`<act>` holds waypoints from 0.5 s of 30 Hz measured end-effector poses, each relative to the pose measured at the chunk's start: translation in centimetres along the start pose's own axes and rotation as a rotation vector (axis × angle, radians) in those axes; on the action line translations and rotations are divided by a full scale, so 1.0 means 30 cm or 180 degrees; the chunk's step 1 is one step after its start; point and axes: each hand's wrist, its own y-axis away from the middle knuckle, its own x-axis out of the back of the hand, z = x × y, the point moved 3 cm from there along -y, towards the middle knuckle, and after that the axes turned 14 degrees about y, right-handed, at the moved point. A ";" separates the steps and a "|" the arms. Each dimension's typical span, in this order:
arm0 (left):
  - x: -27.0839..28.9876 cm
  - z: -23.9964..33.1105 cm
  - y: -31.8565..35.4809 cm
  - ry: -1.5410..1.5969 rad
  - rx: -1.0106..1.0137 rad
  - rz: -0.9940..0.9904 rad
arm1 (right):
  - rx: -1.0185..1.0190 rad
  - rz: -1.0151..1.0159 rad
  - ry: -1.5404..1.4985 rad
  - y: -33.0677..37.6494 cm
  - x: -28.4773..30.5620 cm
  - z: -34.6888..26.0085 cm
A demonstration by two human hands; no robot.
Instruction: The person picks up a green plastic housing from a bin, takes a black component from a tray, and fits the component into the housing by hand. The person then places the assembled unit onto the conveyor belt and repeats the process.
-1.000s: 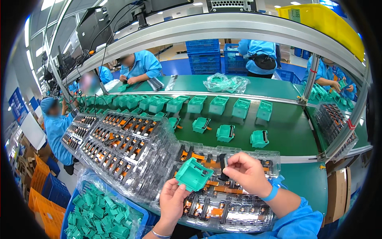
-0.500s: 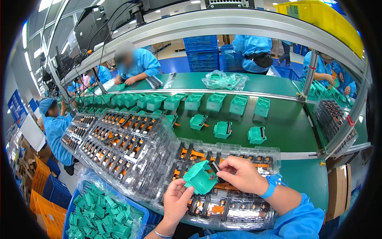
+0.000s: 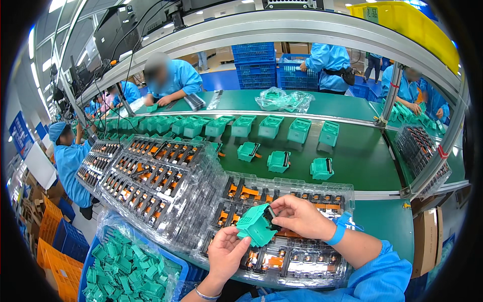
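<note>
A green plastic housing (image 3: pixel 253 227) is held up over the tray, tilted, between my two hands. My left hand (image 3: pixel 229 251) grips its lower left side with thumb and fingers. Pinched in my right hand (image 3: pixel 300 220) is a black strip-shaped part (image 3: pixel 269 215), which lies against the housing's right edge; whether it is seated there is hidden by my fingers. Beneath my hands, a clear plastic tray (image 3: pixel 346 194) carries rows of black parts with orange flat strips.
More stacked clear trays (image 3: pixel 201 201) stand to the left. A blue crate (image 3: pixel 183 269) at lower left is full of loose green housings. Beyond the trays, a green conveyor belt (image 3: pixel 362 161) carries rows of housings. A metal frame (image 3: pixel 302 22) spans overhead. Co-workers sit and stand across the line.
The black part has come closer against the housing's right edge. The housing has turned slightly and shifted right. Housings on the belt have moved a little to the left.
</note>
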 end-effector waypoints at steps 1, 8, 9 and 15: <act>0.001 0.000 0.002 0.0002 0.0006 -0.0001 | -0.0068 -0.0128 -0.0128 -0.001 -0.003 0.002; 0.005 0.004 0.004 -0.0012 0.0020 -0.0014 | -0.0159 -0.0472 -0.0220 0.000 -0.003 -0.003; 0.006 0.004 0.002 -0.0036 0.0026 0.0018 | -0.0157 -0.0469 -0.0222 -0.002 -0.004 0.002; 0.003 0.002 -0.002 0.0137 -0.0009 -0.0104 | 0.0602 0.0147 0.0210 0.008 0.009 -0.048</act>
